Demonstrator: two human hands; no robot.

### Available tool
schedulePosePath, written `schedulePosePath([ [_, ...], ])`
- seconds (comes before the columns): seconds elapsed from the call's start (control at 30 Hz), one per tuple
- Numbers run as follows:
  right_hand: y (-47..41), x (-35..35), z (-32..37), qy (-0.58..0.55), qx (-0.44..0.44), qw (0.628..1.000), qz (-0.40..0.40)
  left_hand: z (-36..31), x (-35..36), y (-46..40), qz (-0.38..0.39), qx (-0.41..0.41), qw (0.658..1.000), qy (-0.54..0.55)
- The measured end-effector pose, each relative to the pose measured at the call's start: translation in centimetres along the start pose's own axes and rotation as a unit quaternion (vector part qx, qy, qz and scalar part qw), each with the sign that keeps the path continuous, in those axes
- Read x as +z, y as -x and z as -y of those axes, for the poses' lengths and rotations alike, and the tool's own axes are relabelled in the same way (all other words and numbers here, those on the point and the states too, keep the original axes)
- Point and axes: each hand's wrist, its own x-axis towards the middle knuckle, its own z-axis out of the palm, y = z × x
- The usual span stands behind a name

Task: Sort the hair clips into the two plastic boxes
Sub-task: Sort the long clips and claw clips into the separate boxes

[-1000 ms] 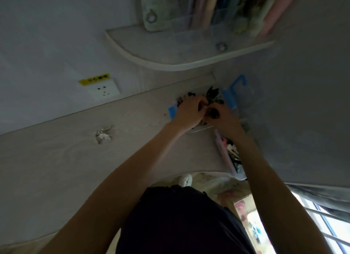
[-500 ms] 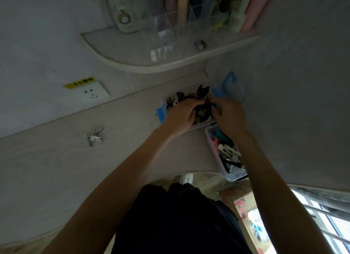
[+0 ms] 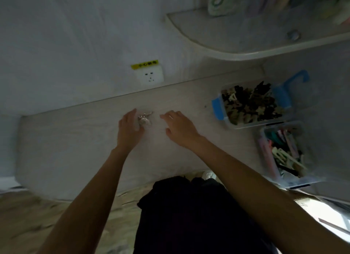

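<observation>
A silvery hair clip [image 3: 144,119] lies on the pale desk [image 3: 75,140], near the back wall. My left hand [image 3: 129,129] curves around its left side, fingers apart, touching or almost touching it. My right hand [image 3: 180,127] hovers open just to the right of the clip, holding nothing. At the right stands a clear box with blue latches [image 3: 217,109], heaped with black and beige claw clips. Nearer to me, a second clear box [image 3: 265,159] holds pink, white and teal flat clips.
A wall socket with a yellow label [image 3: 149,76] sits behind the clip. A curved corner shelf [image 3: 217,47] with a clear organiser overhangs the back right. A side wall runs close behind the boxes. My dark clothing [image 3: 189,216] fills the foreground.
Both hands left the blue-latched box and moved left across the desk to the silvery clip. The view has swung left with them.
</observation>
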Motion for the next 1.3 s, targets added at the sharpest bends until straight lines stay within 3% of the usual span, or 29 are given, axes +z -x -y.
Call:
schedulePosePath([
  [0.17, -4.4, 2.8, 3.1, -0.157, 0.080, 0.983, 0.042, 0.1, -0.8, -2.4, 0.073, 0.036, 0.995, -0.058],
  [0.3, -3.7, 2.9, 2.7, -0.216, 0.131, 0.967, -0.026, -2.1, -2.0, -1.1, 0.124, -0.028, 0.980, 0.154],
  [0.47, 0.9, -1.4, 1.5, -0.303, 0.164, 0.921, -0.179, -6.9, -2.8, 0.7, 0.125, 0.069, 0.933, 0.331],
  [0.6, 5.9, -6.7, -1.3, -0.326, 0.206, 0.881, -0.275, -12.3, -3.4, 1.4, 0.185, 0.119, 0.877, 0.427],
  [0.73, 9.9, -11.0, -6.0, -0.292, 0.235, 0.875, -0.308, -17.1, -1.0, 1.4, 0.178, 0.165, 0.904, 0.351],
  [0.83, 10.6, -13.3, -9.8, -0.228, 0.236, 0.887, -0.326, -19.8, 2.1, 1.1, 0.172, 0.093, 0.936, 0.294],
  [0.93, 10.3, -14.9, -13.4, -0.181, 0.196, 0.915, -0.303, -22.0, 4.3, 1.0, 0.182, 0.011, 0.930, 0.319],
  [1.03, 10.2, -15.3, -16.6, -0.091, 0.169, 0.947, -0.256, -23.0, 5.6, 1.4, 0.138, -0.017, 0.934, 0.329],
  [1.13, 10.0, -14.5, -18.3, -0.001, 0.166, 0.974, -0.155, -23.2, 5.7, 1.5, 0.097, -0.005, 0.946, 0.310],
  [1.3, 9.5, -13.4, -18.3, 0.024, 0.113, 0.993, 0.008, -23.4, 6.2, 2.1, 0.058, -0.023, 0.959, 0.278],
])
